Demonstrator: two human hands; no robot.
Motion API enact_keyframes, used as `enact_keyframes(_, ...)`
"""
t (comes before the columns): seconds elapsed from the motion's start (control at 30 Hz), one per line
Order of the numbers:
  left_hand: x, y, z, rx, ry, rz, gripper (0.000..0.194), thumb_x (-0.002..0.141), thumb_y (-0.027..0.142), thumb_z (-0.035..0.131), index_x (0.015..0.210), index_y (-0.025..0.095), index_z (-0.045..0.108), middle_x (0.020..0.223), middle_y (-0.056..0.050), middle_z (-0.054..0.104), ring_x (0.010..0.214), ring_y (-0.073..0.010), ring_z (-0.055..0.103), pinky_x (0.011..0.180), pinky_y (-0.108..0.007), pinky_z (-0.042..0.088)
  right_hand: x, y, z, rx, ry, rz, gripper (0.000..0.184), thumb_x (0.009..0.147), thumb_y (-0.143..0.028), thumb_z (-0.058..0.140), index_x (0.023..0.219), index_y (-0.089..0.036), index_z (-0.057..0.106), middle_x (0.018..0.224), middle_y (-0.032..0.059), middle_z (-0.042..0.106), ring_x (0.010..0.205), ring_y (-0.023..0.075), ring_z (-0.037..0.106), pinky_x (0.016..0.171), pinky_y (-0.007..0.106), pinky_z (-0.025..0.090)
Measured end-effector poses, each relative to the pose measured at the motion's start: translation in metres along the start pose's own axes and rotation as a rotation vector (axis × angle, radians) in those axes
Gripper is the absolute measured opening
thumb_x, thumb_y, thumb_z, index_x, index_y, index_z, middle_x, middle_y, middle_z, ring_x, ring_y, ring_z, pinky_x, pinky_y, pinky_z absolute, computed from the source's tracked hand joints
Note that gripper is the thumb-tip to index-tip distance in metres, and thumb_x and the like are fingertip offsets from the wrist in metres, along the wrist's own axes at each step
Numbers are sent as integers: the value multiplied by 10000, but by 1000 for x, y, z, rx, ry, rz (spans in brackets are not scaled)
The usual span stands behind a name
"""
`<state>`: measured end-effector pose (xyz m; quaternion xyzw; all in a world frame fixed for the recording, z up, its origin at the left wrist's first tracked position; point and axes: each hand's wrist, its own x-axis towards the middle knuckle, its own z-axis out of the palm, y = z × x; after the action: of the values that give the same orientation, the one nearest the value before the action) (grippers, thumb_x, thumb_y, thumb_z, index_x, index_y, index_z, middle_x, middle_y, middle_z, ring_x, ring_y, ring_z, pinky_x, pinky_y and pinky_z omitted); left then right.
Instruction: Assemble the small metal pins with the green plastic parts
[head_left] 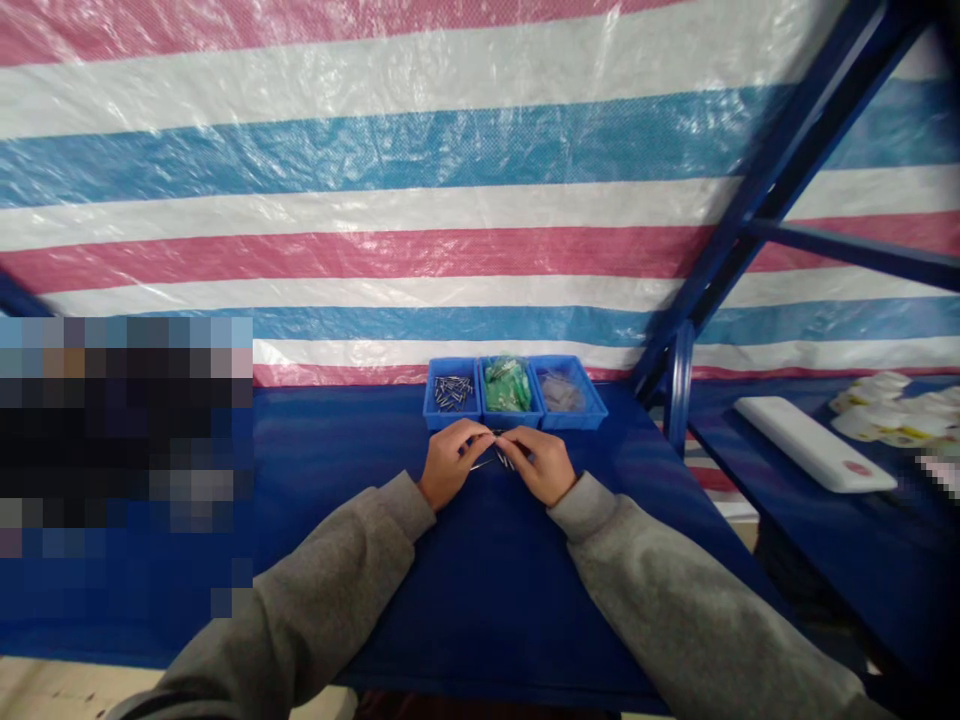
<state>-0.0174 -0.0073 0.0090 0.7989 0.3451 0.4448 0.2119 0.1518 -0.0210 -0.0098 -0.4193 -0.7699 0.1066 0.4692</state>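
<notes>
My left hand and my right hand meet at the fingertips just in front of three blue bins. Both are closed in a pinch, and whatever sits between the fingers is too small to make out. Several thin metal pieces lie on the blue table under my right fingers. A slim metal piece shows beside my left fingertips. The left bin contains short metal pieces that look like screws or pins. Green plastic bagging fills the middle bin, and clear plastic lies in the right one.
The blue table extends to both sides of my arms. A blue metal frame rises at the right. Beyond it, another table holds a long white box and white rolls. A striped sheet hangs behind. The left side is pixelated.
</notes>
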Motion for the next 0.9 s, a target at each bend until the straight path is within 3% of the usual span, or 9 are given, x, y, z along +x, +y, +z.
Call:
enact_keyframes(0.23, -2, 1, 0, -185, 13, -105, 196, 886, 299, 440, 822, 141, 537, 1016, -81, 622, 682, -93, 579, 602, -209, 476, 1, -3, 0, -32, -22, 11, 314, 893, -347, 432, 688, -178, 601, 614, 24, 601, 549, 120, 539, 562, 231, 401)
enact_keyframes(0.47, -2, 0, 0, -273, 21, -222, 232, 880, 343, 448, 824, 134, 533, 589, 18, 601, 441, -65, 521, 476, -177, 424, 2, -3, -3, -74, 52, 25, 361, 894, -337, 426, 611, -172, 577, 524, -1, 531, 491, 100, 481, 531, 220, 354)
enact_keyframes(0.6, -3, -2, 0, -195, 9, -226, 237, 875, 342, 460, 787, 139, 545, 548, 41, 567, 381, -42, 449, 450, -169, 383, 2, -4, -3, -62, 71, 26, 338, 891, -324, 434, 634, -171, 591, 546, 3, 551, 502, 102, 495, 537, 221, 357)
enact_keyframes(0.8, 0, -1, -2, -30, -7, -57, 234, 873, 310, 475, 836, 144, 636, 783, -37, 673, 697, -125, 612, 681, -224, 464, 3, -4, -3, -67, 71, 29, 340, 892, -340, 426, 647, -175, 596, 566, 11, 572, 520, 111, 514, 545, 225, 373)
enact_keyframes(0.9, 1, 0, -3, -11, -3, 18, 232, 873, 296, 478, 872, 161, 667, 867, -57, 681, 790, -152, 622, 763, -258, 467, 3, -4, -3, -73, 75, 37, 341, 894, -346, 420, 659, -176, 598, 579, 15, 579, 533, 114, 524, 554, 225, 381)
